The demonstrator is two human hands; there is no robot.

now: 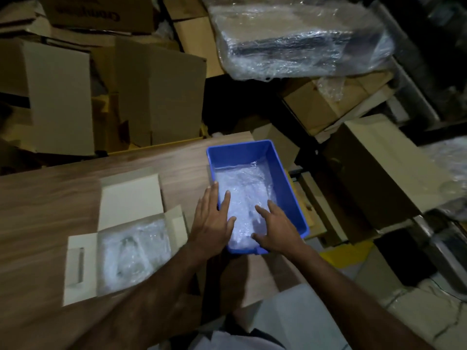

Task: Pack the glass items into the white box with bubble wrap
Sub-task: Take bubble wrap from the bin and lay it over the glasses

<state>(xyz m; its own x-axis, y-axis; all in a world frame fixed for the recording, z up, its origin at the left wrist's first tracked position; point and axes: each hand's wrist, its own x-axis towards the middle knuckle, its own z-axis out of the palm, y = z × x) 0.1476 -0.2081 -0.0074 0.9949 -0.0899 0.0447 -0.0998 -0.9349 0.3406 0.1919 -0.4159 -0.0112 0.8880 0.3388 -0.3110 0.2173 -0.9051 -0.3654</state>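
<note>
A white box lies open on the wooden table, its flaps spread, with bubble wrap and what looks like a clear glass item inside. To its right stands a blue plastic bin lined with bubble wrap. My left hand rests flat over the bin's left wall, fingers spread, fingertips reaching onto the wrap. My right hand lies with spread fingers on the wrap at the bin's near right corner. Neither hand grips anything. I cannot make out any glass item in the bin.
Brown cardboard boxes are stacked behind the table. A large bundle in plastic wrap sits at the back right. More cartons crowd the floor on the right. The blue bin overhangs the table's right edge.
</note>
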